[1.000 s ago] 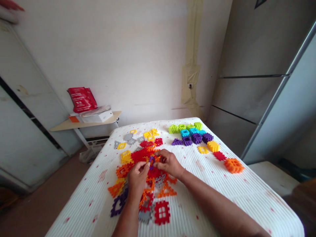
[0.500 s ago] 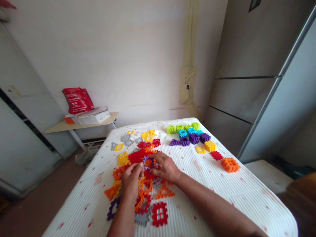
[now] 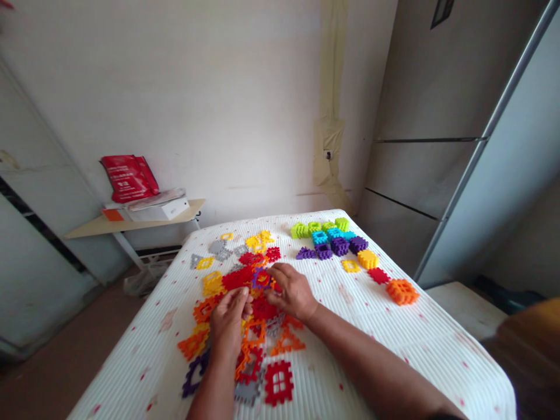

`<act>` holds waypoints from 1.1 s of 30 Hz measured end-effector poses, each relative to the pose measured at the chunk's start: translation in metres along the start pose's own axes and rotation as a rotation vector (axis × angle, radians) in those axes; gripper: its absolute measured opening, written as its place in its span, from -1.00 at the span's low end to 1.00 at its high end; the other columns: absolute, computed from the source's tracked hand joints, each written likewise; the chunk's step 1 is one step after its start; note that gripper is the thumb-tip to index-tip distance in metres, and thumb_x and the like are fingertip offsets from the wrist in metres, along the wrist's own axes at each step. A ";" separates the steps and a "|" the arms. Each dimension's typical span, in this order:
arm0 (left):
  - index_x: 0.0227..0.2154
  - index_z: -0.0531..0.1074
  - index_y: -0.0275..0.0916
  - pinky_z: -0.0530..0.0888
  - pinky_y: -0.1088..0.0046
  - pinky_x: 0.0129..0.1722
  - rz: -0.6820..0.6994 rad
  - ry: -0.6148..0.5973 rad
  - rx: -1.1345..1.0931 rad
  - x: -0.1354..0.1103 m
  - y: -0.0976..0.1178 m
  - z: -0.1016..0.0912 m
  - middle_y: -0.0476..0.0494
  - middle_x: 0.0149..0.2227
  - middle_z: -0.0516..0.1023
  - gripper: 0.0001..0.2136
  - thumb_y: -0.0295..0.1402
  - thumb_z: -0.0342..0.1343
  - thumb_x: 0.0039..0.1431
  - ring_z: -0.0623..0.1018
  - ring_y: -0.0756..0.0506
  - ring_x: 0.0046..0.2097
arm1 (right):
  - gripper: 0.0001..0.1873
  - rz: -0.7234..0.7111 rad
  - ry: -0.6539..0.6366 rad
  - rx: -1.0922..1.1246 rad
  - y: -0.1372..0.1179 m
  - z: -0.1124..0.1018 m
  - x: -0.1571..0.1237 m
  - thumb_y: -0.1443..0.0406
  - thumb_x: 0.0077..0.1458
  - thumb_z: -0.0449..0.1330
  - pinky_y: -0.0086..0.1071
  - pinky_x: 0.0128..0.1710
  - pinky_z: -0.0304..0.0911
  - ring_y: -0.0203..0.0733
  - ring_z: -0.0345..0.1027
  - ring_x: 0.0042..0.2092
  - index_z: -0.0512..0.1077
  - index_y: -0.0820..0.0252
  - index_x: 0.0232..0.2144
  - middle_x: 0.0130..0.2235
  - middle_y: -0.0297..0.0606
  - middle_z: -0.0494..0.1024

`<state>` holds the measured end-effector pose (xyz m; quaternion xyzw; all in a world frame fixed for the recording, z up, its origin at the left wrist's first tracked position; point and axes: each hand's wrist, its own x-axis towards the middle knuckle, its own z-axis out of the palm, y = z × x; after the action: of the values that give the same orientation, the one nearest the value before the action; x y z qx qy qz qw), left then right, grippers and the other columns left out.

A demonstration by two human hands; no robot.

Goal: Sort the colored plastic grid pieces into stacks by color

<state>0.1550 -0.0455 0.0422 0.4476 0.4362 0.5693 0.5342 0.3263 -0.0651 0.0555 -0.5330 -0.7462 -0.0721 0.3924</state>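
A purple square-holed interlocking building piece (image 3: 256,281) is at the fingertips of my right hand (image 3: 292,293), whose fingers curve around its right edge above the heap. My left hand (image 3: 228,315) is just nearer to me and to the left, thumb and fingers pinched together; whatever may be between them is hidden. Under both hands lies a mixed heap of toothed plastic pieces: red pieces (image 3: 236,279), yellow pieces (image 3: 213,283), orange pieces (image 3: 286,343) and grey pieces (image 3: 248,392). A red window-shaped piece (image 3: 279,382) lies at the near end.
To the right stand stacks sorted by colour: lime green (image 3: 300,230), blue (image 3: 319,237), purple (image 3: 340,247), yellow (image 3: 367,259) and orange (image 3: 402,291). A single red piece (image 3: 378,275) lies among them. Beyond the table are a side shelf (image 3: 87,226) and a fridge (image 3: 420,175).
My left hand has come away from the purple piece and drawn slightly back. The purple piece has shifted a little farther from me, beside my right fingertips. The camera view has turned slightly right.
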 end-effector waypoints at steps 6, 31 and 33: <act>-0.30 0.42 -0.31 0.25 0.59 -0.58 0.046 0.028 0.023 0.000 -0.002 -0.001 -0.03 -0.51 0.46 -0.61 -0.11 0.21 -0.11 0.32 0.09 -0.56 | -0.60 0.417 0.159 -0.415 0.077 -0.034 0.005 0.13 0.12 0.07 -0.36 -0.18 0.26 -0.13 0.33 -0.09 0.36 0.20 -0.04 -0.07 -0.10 0.43; -0.31 0.44 -0.28 0.27 0.59 -0.55 0.041 0.034 0.037 0.002 -0.005 -0.002 0.00 -0.54 0.47 -0.65 -0.17 0.24 -0.14 0.35 0.08 -0.55 | -0.63 0.784 -0.054 -0.634 0.116 -0.026 -0.003 0.08 0.16 -0.05 -0.35 -0.41 0.20 -0.15 0.39 -0.29 0.33 0.20 -0.15 -0.16 -0.12 0.36; -0.32 0.44 -0.28 0.27 0.59 -0.55 0.050 0.039 0.041 0.002 -0.005 -0.002 0.00 -0.54 0.46 -0.65 -0.16 0.24 -0.14 0.35 0.07 -0.55 | -0.63 0.795 -0.060 -0.639 0.116 -0.025 -0.003 0.08 0.16 -0.05 -0.36 -0.41 0.20 -0.15 0.40 -0.29 0.33 0.20 -0.15 -0.16 -0.13 0.36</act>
<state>0.1542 -0.0434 0.0372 0.4577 0.4468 0.5821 0.5020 0.4389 -0.0319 0.0344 -0.8708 -0.4374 -0.1267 0.1853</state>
